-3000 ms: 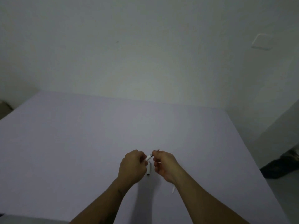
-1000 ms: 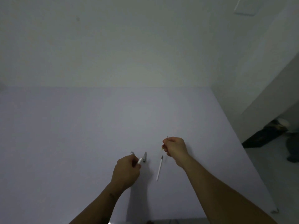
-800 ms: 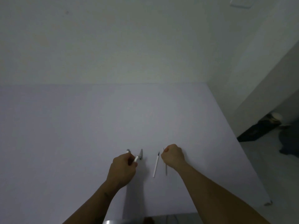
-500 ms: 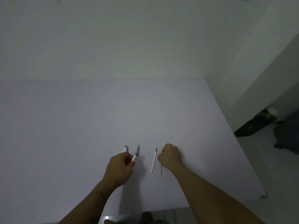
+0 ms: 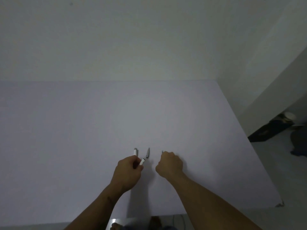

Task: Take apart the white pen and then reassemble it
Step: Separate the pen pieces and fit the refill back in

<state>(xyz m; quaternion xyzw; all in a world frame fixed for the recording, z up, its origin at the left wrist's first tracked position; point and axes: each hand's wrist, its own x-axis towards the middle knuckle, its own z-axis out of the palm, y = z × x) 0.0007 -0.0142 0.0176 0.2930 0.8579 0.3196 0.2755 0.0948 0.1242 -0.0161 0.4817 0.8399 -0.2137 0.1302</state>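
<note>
My left hand point(image 5: 128, 171) is closed around the white pen barrel point(image 5: 142, 162), whose black-ringed end sticks out to the upper right. A short white piece with a grey end point(image 5: 135, 151) shows just above its knuckles; I cannot tell whether it is held or lies on the table. A small grey tip piece point(image 5: 147, 153) lies on the table between my hands. My right hand point(image 5: 170, 163) is a fist resting on the table, with the thin point of the refill point(image 5: 162, 152) poking out above the fingers. The rest of the refill is hidden under the hand.
The pale table point(image 5: 83, 130) runs back to a white wall. Its right edge slants down to a corner point(image 5: 280, 204). On the floor beyond it lie dark objects point(image 5: 272, 128). The near edge lies just under my forearms.
My right hand came down over the refill and thin rod that lay on the table and closed there. My left hand has kept its hold on the barrel. The view tilted down a little.
</note>
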